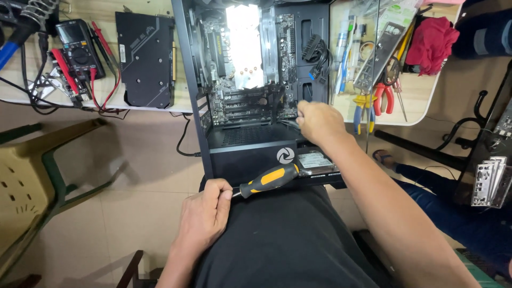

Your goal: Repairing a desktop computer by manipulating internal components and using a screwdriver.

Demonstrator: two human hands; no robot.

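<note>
Reaching into the open computer case [213, 154], the right hand [319, 121] sits at the lower edge of the motherboard [250, 101], its fingers curled together around something dark and thin near the board's bottom corner; what exactly they pinch is too small to tell. The left hand [204, 213] rests low, against the person's dark-clothed lap, with its fingers clamped on the metal end of a screwdriver [266, 180] whose black and yellow handle points up and to the right, lying across the front of the case's lower compartment. Just beside the handle's far end, a flat drive with a pale label [316, 160] lies on the case's lower shelf. Above the right hand, a large metal heatsink [245, 48] shines brightly in the middle of the board, and a bundle of black cables [316, 50] hangs in the cutout to its right.

The case rests partly on a pale table [421, 96]. To the left of the case a black graphics card [145, 58] lies flat, and farther left a multimeter [77, 45] sits among red and black leads. To the right of the case lie pliers with red and yellow handles [376, 98], and a red cloth [434, 42]. A yellowish plastic chair [26, 176] stands on the tiled floor at the left.
</note>
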